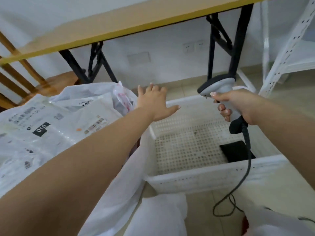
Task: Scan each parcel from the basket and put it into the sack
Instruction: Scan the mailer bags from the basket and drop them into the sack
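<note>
Pale floor tiles run under a yellow folding table with black legs. On them sits the white plastic basket full of little holes. Only one flat black parcel can be seen in it, lying in the right corner. Just left of the basket is the big white sack, heaped with white plastic mail bags with printed labels.

One left hand hangs flat above the sack's edge, fingers spread, holding nothing. One right hand wraps its fingers round the handle of the grey hand scanner.

Its black cord drops right over the basket's front wall, close to the black parcel. It could catch on the parcel when lifted. The piled bags could also slide off, because the sack looks very full.
</note>
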A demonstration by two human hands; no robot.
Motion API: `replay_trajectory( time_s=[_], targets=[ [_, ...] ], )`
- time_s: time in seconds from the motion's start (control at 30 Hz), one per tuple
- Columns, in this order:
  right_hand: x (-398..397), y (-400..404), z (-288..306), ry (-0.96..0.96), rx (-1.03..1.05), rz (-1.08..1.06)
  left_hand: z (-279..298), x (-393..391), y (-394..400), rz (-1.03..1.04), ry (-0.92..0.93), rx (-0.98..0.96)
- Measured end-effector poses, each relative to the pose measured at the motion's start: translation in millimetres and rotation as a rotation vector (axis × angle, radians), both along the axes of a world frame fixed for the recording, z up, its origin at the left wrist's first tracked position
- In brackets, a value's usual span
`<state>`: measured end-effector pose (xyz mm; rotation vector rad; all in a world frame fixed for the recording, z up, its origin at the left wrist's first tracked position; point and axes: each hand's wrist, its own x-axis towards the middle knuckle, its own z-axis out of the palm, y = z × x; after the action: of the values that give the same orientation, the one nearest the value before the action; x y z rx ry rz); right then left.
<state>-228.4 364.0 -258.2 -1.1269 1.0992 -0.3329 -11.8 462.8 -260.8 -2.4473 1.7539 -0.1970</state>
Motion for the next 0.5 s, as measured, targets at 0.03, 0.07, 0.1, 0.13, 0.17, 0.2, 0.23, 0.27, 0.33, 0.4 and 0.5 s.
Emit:
replay_trajectory(
  time_s=[0.03,0.07,0.1,0.13,0.17,0.2,0.23,0.27,0.33,0.4,0.5],
  targets=[
    [-9,-7,-11,0.041,0.019,-0.024,-11,-16,-18,-0.047,0.041,0.004],
    [-20,-15,-23,0.088,0.035,-0.049,-24,-31,-36,-0.087,0.091,0.014],
    [-29,-23,-36,0.128,0.052,-0.072,-40,-45,-54,-0.116,0.147,0.025],
    [-38,-33,-50,0.156,0.069,-0.095,-60,-57,-71,-0.135,0.214,0.037],
    [-46,-44,-66,0.180,0.087,-0.121,-83,-67,-88,-0.144,0.298,0.058],
    [-53,-57,-83,0.203,0.102,-0.144,-106,-77,-103,-0.149,0.401,0.087],
    [-59,-70,-101,0.230,0.119,-0.162,-133,-85,-118,-0.147,0.517,0.135],
    [-62,-84,-120,0.260,0.141,-0.171,-157,-93,-131,-0.141,0.634,0.187],
    [-65,-113,-160,0.343,0.202,-0.164,-210,-110,-158,-0.086,0.840,0.264],
    [-68,-142,-200,0.433,0.270,-0.135,-263,-125,-183,0.068,1.021,0.310],
    [-74,-174,-249,0.483,0.325,-0.113,-348,-149,-209,0.378,1.258,0.415]
  ],
)
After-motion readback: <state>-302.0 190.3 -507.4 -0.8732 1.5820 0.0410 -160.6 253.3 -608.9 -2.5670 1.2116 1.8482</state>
